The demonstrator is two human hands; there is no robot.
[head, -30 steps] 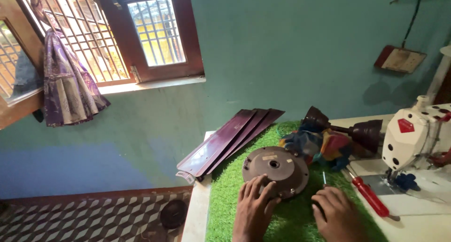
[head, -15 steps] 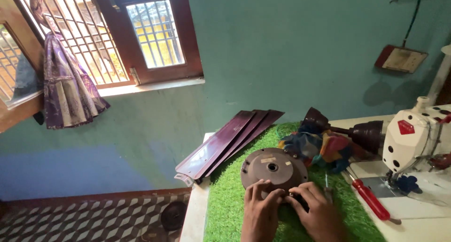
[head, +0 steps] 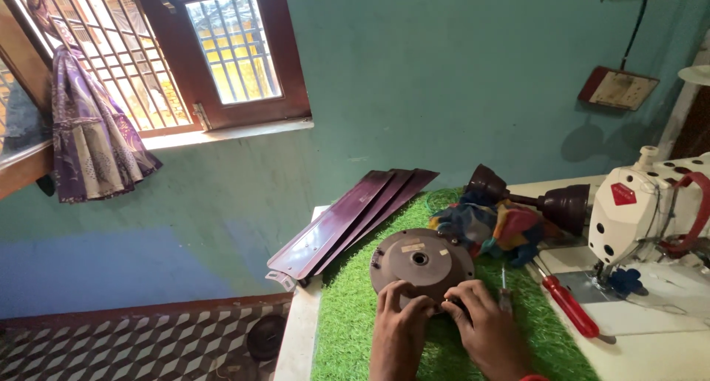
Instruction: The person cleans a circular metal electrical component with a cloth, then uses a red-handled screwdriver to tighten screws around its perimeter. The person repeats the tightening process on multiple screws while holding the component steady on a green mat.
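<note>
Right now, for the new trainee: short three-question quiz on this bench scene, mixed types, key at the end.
1. True or false: both hands touch the round brown motor housing.
2. Multiple choice: the red-handled screwdriver lies (A) by the sewing machine, to the right of the hands, (B) on the maroon fan blades, (C) on the floor.
3. Fill in: the housing rests on a green ____ mat.

Key
1. True: the left hand and right hand both grip its near edge.
2. A.
3. Artificial grass.
</note>
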